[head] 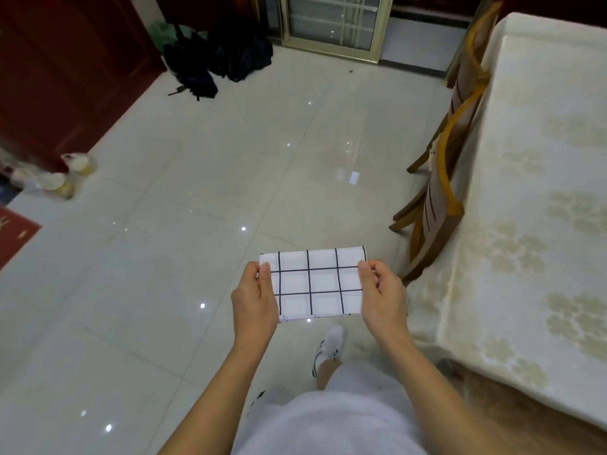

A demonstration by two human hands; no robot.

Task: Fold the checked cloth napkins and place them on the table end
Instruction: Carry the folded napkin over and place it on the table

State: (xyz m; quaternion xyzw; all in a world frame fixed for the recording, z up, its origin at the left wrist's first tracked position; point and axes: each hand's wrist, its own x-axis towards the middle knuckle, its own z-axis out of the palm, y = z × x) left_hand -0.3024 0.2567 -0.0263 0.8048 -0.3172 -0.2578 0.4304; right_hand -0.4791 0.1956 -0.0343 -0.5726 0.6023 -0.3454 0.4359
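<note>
Pale glossy floor tiles [184,198] fill most of the view, and the person stands on them with one white shoe [331,346] showing below the arms. Nearest, both hands hold a folded checked napkin [315,284] out flat in the air above the floor: the left hand [254,300] pinches its left edge, thumb on top and fingers underneath, and the right hand [382,297] pinches the right edge the same way. The cloth looks like a compact rectangle, several layers thick at its near edge, so the folding of this napkin seems done or nearly so, and the step in hand is carrying it to its place. Just to the right lies the table [525,224] under a cream patterned cover, its near corner close beside the right forearm. I judge the next move calls for swinging the napkin rightward over that cover and setting it down flat at the table end without letting the layers slip apart. Beyond, wooden chairs [437,205] stand tucked against the table side, and at the far wall dark bags [216,57] sit near a sliding door [335,24]
</note>
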